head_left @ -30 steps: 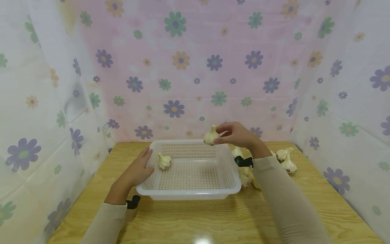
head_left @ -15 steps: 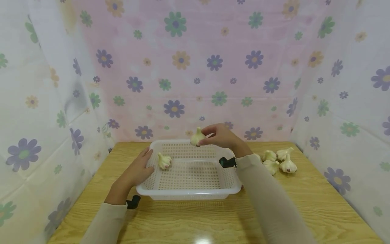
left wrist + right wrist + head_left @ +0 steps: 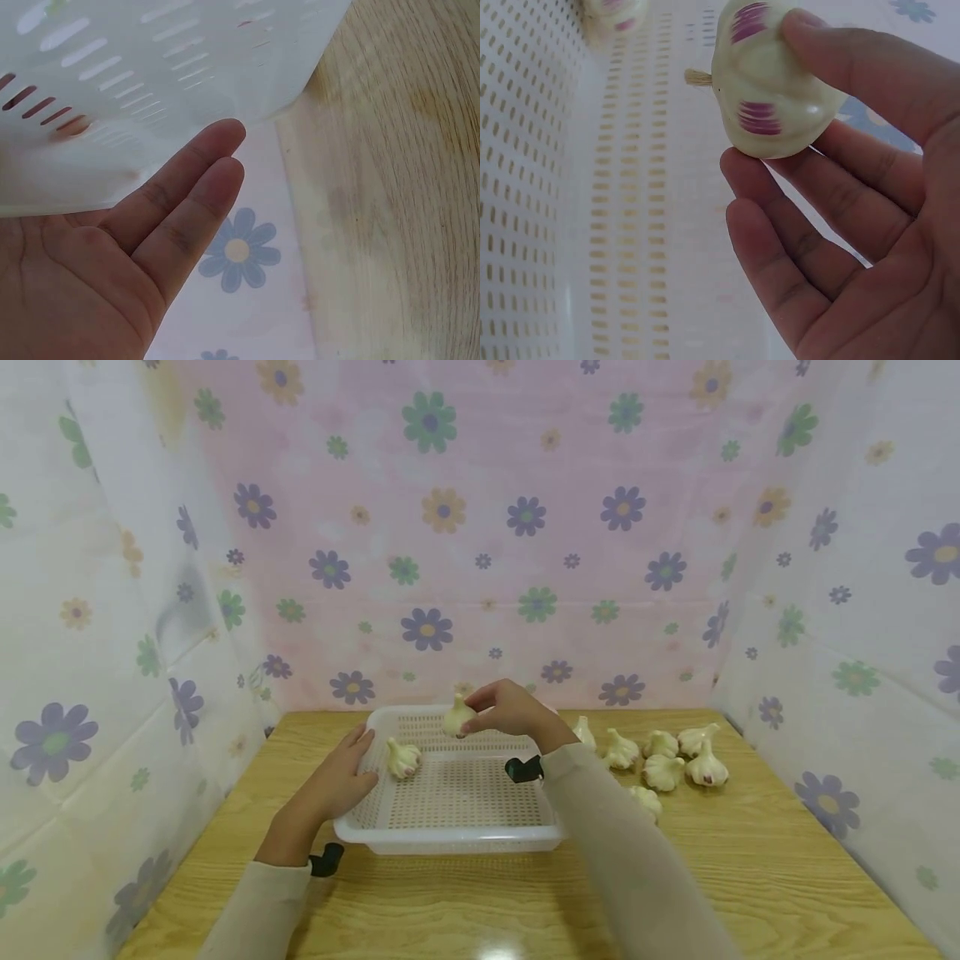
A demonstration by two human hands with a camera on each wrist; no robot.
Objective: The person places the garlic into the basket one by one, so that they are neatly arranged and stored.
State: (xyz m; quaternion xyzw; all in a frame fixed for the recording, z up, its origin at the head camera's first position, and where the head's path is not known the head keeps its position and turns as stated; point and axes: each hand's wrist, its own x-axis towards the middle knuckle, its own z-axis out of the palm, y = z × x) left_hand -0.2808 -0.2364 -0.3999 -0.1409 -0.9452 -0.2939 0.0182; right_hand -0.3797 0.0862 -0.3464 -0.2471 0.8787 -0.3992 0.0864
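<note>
A garlic bulb (image 3: 458, 717) with a pale body and short stalk is pinched between thumb and fingers of my right hand (image 3: 506, 708), above the back of a white plastic basket (image 3: 450, 837). The right wrist view shows purple streaks on this bulb and its root tuft. My left hand (image 3: 337, 774) grips the basket's left rim; in the left wrist view two fingers (image 3: 184, 206) lie along the outer wall, while the thumb is mostly hidden behind it. Another garlic bulb (image 3: 404, 758) lies inside the basket near the left wall.
Several garlic bulbs (image 3: 663, 772) lie on the wooden table (image 3: 757, 868) right of the basket, some partly covered by the right sleeve (image 3: 622, 835). A flowered cloth (image 3: 480, 527) hangs behind and at both sides. Dark camera mounts (image 3: 523, 769) sit at the wrists.
My right hand has carried its garlic bulb leftward from the basket's back right corner, then slightly lower. More bulbs on the right show from behind the arm. My left hand stays put.
</note>
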